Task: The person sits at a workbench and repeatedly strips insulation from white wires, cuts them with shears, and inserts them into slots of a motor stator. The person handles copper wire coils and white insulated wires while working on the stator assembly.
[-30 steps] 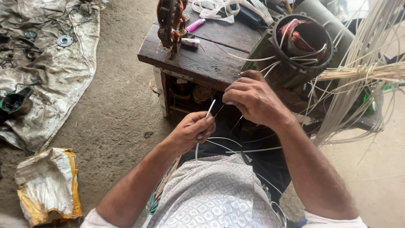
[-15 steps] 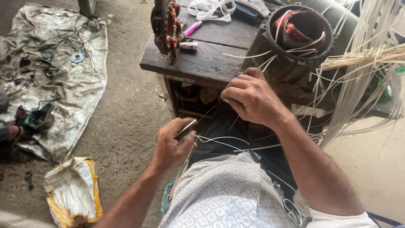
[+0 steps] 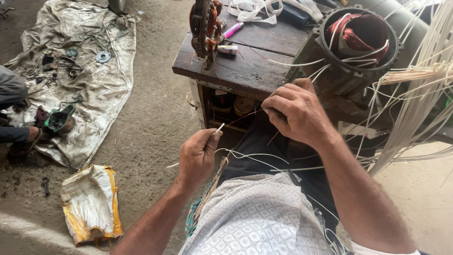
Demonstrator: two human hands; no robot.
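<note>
My left hand [image 3: 199,156] pinches a thin white insulation sleeve [image 3: 219,128] between thumb and fingers, its tip pointing up and right. My right hand [image 3: 297,113] is closed on a fine red copper wire [image 3: 245,115] that runs from the sleeve tip toward the hand. Just beyond my right hand stands a dark motor stator [image 3: 351,47] with red copper windings and white sleeved leads spilling from its bore. Loose white sleeves [image 3: 250,156] trail across my lap.
A dark wooden bench [image 3: 245,61] holds a rusty wound part [image 3: 205,28], a pink marker and a small tube. A dirty cloth [image 3: 85,80] with small parts lies on the floor to the left, next to another person's foot [image 3: 21,141]. A yellow-white sack [image 3: 89,203] lies nearby.
My left hand has risen and turned so the white sleeve now points up toward the red wire. My right hand stays by the stator. The view shifted a little.
</note>
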